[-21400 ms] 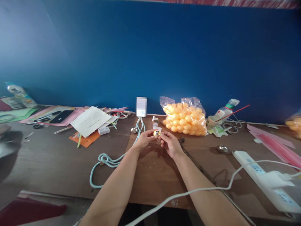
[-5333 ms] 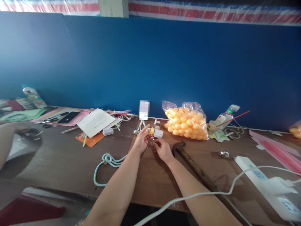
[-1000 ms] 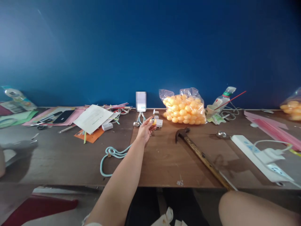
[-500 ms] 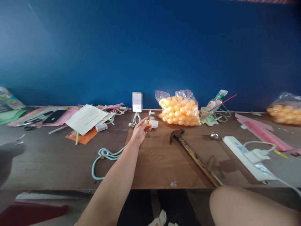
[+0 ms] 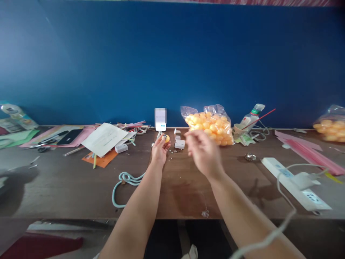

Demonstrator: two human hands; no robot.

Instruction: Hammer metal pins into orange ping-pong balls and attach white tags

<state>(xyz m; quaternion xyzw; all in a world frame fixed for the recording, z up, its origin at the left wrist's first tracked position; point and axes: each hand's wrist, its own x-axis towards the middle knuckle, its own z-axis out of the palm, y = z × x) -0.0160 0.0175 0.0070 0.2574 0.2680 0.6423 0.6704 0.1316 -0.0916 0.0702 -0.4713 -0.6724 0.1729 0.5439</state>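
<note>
Pinched in the fingers of my left hand [image 5: 160,153] is a small orange ball [image 5: 166,138] with a dark, shiny patch on it. It is held up in front of a phone [image 5: 160,120] that leans on the blue wall. To the right, my right hand [image 5: 203,153] hangs above the table before a clear bag of orange balls [image 5: 211,124]. Its fingers are bent but smeared by motion, and anything in them cannot be made out. Between my hands lie small white boxes [image 5: 179,144] and tiny shiny bits [image 5: 174,151].
On the left are a white paper sheet [image 5: 104,139], scissors [image 5: 45,144] and a looped light-blue cord [image 5: 126,178]. A crumpled silver piece [image 5: 250,157], a power strip [image 5: 293,183] and a bottle [image 5: 250,117] stand or lie on the right. A white cable crosses my right forearm.
My right hand has come up from the table's front edge to beside my left. The ball stays in my left hand. The hammer no longer shows; my right arm covers its place.
</note>
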